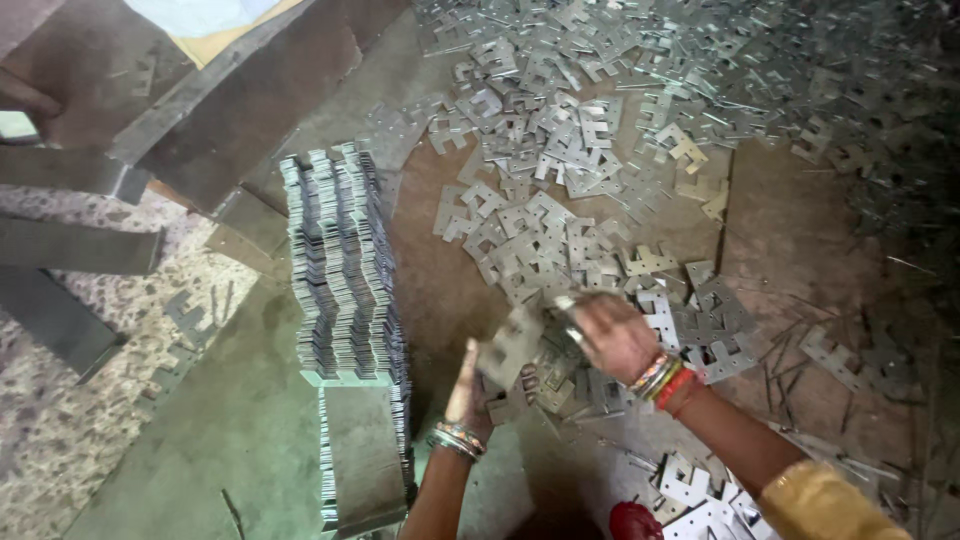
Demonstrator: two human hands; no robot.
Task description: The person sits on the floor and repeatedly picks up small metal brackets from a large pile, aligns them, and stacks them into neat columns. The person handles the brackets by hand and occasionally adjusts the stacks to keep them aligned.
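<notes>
Low on the floor (230, 430), both hands meet over scattered metal plates (560, 250). Left hand (468, 395) props a notched plate (510, 350) from below; right hand (612, 335) has its grip pinched on several plates above, beside the tall stack (345, 270).

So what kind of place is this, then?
Probably a small metal-stamping workshop: loose grey stamped sheet-metal plates litter the floor, a neat tall stack of the same plates stands beside them, and both hands hold more.

floor (800, 240) strewn with metal plates (540, 240)
</notes>
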